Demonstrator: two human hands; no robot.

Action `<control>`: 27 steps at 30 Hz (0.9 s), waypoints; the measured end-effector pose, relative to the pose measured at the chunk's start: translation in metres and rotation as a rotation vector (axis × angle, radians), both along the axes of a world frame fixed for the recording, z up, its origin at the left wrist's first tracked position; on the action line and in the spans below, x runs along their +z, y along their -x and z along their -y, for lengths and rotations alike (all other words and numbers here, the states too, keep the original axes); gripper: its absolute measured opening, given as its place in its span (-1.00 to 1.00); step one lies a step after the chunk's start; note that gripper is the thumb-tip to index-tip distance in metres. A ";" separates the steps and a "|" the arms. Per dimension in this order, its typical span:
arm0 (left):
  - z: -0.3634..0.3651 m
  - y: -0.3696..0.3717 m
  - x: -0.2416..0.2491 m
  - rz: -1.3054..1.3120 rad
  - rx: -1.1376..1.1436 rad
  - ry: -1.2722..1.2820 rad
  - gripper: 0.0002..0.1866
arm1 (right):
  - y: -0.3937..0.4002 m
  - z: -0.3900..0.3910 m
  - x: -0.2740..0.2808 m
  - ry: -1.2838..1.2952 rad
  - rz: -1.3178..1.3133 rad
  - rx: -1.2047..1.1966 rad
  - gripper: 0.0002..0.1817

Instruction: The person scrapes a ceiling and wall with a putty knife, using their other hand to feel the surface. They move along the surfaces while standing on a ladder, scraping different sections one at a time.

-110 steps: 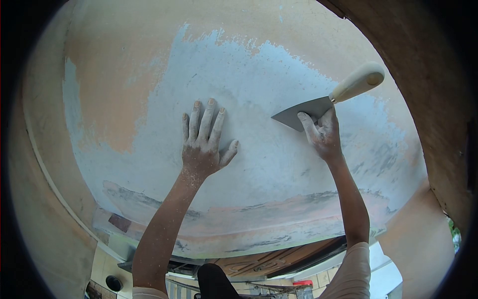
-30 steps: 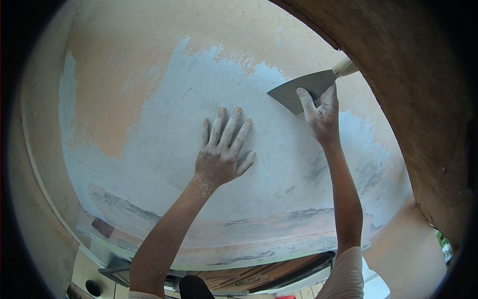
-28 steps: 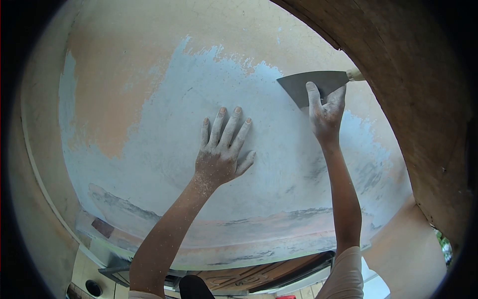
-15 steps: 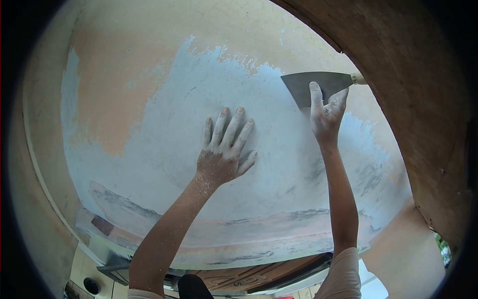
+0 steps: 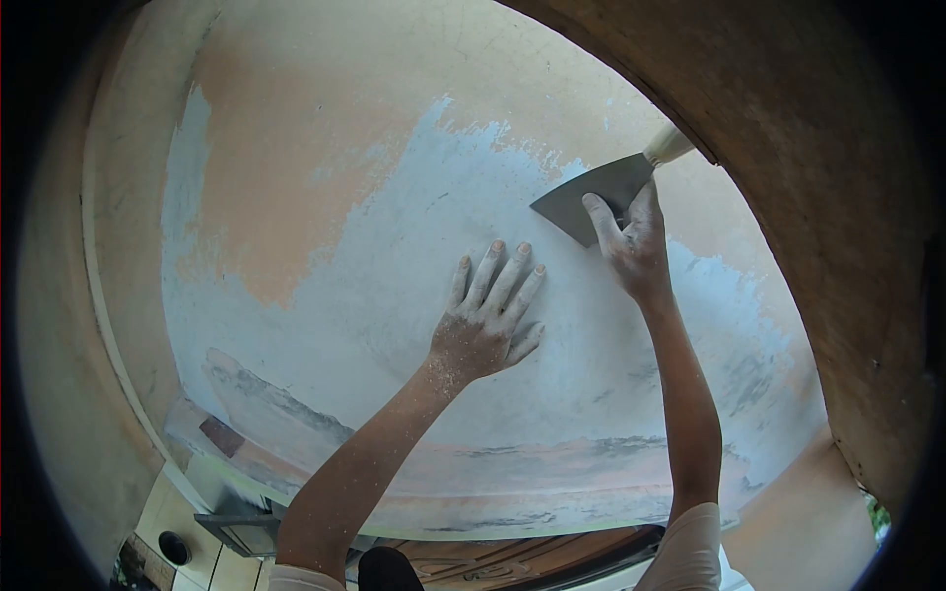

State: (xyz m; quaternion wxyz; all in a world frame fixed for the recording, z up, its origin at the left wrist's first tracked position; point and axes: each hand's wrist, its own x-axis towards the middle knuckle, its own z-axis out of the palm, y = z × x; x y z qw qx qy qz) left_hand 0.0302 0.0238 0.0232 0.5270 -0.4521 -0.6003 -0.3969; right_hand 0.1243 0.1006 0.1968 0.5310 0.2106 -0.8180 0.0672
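Within right hand [image 5: 636, 246], scraper [image 5: 613, 178]

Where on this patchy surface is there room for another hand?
Free: the orange patch, left of the left hand, bordered by pale coating. Crowded: the narrow gap between that hand and the scraper in the right hand.

The left hand [image 5: 488, 320] and right hand [image 5: 636, 246] are dusted white. Around the left hand, the wall [image 5: 389, 295] is pale blue, with a ragged orange patch [image 5: 281, 197] to its left and pink and dark grey streaks [image 5: 552, 449] below. The right hand's scraper [image 5: 609, 180] has a grey blade [image 5: 570, 210] and a cream handle [image 5: 667, 145].
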 end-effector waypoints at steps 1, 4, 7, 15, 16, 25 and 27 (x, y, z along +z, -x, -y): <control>0.001 0.000 -0.002 -0.008 0.002 0.008 -0.32 | 0.000 0.001 -0.004 -0.092 0.067 -0.057 -0.58; 0.003 0.000 -0.008 -0.003 -0.007 0.026 -0.33 | 0.008 0.005 0.002 0.089 -0.155 0.084 -0.52; 0.005 0.002 -0.010 -0.009 -0.003 0.034 -0.33 | -0.002 0.010 -0.009 0.002 0.106 -0.047 -0.52; 0.009 0.003 -0.012 -0.041 0.012 0.053 -0.31 | 0.009 0.009 -0.006 0.170 -0.025 0.054 -0.54; 0.009 0.002 -0.012 -0.040 0.006 0.055 -0.31 | 0.012 0.009 -0.005 0.204 -0.103 0.087 -0.54; 0.012 0.006 -0.021 -0.050 0.010 0.083 -0.34 | 0.029 0.027 -0.021 0.098 0.011 0.170 -0.61; 0.015 0.009 -0.032 -0.072 0.001 0.091 -0.34 | 0.034 0.023 -0.037 -0.198 0.045 0.092 -0.62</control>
